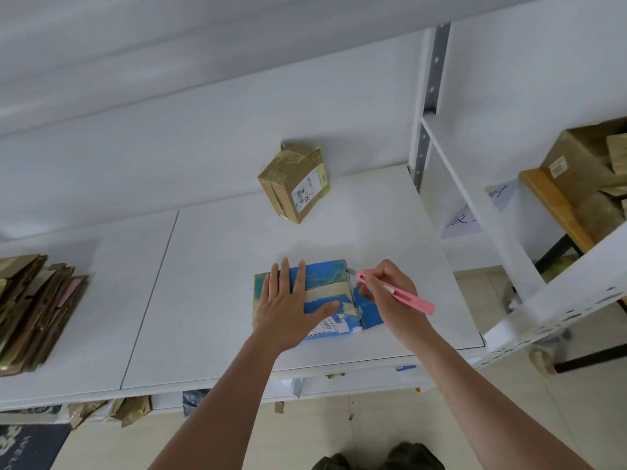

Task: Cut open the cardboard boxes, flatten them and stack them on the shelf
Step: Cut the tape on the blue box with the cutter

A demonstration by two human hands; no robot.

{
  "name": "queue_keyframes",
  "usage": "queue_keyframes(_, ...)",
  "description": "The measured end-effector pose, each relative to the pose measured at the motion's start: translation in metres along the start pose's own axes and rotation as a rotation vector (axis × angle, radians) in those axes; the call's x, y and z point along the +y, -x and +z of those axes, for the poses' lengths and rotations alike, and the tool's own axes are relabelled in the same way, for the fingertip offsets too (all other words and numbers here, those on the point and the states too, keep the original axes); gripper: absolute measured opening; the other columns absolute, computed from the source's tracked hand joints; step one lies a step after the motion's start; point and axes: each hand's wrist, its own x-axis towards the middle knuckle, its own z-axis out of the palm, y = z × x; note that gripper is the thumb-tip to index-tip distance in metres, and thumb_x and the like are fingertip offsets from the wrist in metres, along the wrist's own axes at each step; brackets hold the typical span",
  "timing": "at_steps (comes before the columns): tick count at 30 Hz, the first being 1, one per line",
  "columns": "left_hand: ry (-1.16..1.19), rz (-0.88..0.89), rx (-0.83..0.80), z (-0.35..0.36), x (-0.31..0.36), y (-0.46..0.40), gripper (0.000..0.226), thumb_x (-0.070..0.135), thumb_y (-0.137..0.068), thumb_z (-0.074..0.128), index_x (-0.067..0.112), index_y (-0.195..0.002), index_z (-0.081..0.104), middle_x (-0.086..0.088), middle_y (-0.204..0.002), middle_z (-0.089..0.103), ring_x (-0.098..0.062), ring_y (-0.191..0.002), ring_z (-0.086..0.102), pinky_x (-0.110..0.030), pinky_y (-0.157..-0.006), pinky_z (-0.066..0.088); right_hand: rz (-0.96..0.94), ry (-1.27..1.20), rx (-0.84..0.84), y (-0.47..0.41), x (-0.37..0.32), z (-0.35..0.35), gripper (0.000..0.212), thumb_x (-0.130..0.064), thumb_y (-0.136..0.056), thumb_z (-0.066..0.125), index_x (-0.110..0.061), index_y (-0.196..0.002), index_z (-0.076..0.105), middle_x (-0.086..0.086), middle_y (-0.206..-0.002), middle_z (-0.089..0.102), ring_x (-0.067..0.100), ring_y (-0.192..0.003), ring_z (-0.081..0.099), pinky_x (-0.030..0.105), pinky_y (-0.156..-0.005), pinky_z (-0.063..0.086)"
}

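A blue cardboard box (325, 283) wrapped with tape lies on the white shelf board (210, 300) in front of me. My left hand (291, 307) presses flat on the box's left part with straight fingers. My right hand (386, 293) grips a pink box cutter (400, 295), whose blade tip touches the box's far right corner. A taped brown cardboard box (295, 183) with a shipping label stands farther back on the same board. A stack of flattened cardboard (34, 310) lies at the left end of the board.
A white metal rack (481, 212) with an upright post stands to the right, holding an open brown box (590, 164) of cardboard scraps. Cardboard scraps (112, 410) lie under the shelf edge. A dark doormat (27, 446) is on the floor at the lower left.
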Motion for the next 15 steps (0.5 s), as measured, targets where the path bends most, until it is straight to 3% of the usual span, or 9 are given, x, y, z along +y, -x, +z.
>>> queue_keyframes(7, -0.015, 0.000, -0.016, 0.000, 0.000, 0.001, 0.113, 0.090, -0.064, 0.004, 0.025, -0.153, -0.023, -0.007, -0.162, -0.024, -0.028, -0.150, -0.021, -0.041, -0.121, -0.005, -0.004, 0.047, -0.019, 0.032, 0.003, -0.009, 0.013, -0.012, -0.097, 0.058, -0.008, -0.085, 0.057, 0.001, -0.079, 0.070, 0.014, -0.078, 0.069, 0.044, -0.077, 0.059)
queue_keyframes(10, -0.007, -0.006, -0.021, 0.000, -0.001, 0.001, 0.116, 0.092, -0.062, 0.003, 0.025, -0.153, -0.022, -0.007, -0.163, -0.022, -0.029, -0.150, -0.019, -0.043, -0.121, -0.003, -0.012, 0.066, -0.066, 0.044, 0.003, -0.020, 0.014, -0.013, -0.096, 0.059, -0.011, -0.083, 0.055, -0.002, -0.079, 0.070, 0.009, -0.079, 0.069, 0.025, -0.072, 0.056)
queue_keyframes(11, 0.002, -0.019, -0.022, -0.001, 0.000, 0.002, 0.117, 0.092, -0.061, 0.002, 0.025, -0.154, -0.021, -0.007, -0.163, -0.019, -0.029, -0.150, -0.017, -0.044, -0.122, -0.002, -0.029, 0.086, -0.092, 0.046, 0.002, -0.025, 0.014, -0.014, -0.097, 0.058, -0.012, -0.083, 0.055, -0.003, -0.078, 0.070, 0.009, -0.079, 0.068, 0.020, -0.069, 0.052)
queue_keyframes(13, 0.027, -0.072, -0.007, -0.003, 0.004, 0.004, 0.119, 0.093, -0.061, 0.002, 0.024, -0.155, -0.015, -0.007, -0.164, -0.007, -0.031, -0.151, -0.007, -0.045, -0.122, 0.003, -0.075, 0.131, -0.114, 0.049, 0.001, -0.032, 0.012, -0.015, -0.099, 0.055, -0.016, -0.086, 0.053, -0.004, -0.077, 0.066, 0.011, -0.073, 0.064, 0.022, -0.063, 0.048)
queue_keyframes(15, 0.001, -0.134, 0.042, -0.007, 0.011, 0.004, 0.121, 0.094, -0.061, 0.002, 0.020, -0.157, -0.002, -0.010, -0.157, 0.016, -0.033, -0.145, 0.014, -0.045, -0.119, 0.016, -0.148, 0.239, -0.049, 0.047, 0.003, -0.037, 0.010, -0.018, -0.100, 0.051, -0.017, -0.090, 0.049, -0.006, -0.074, 0.058, 0.009, -0.062, 0.054, 0.023, -0.055, 0.042)
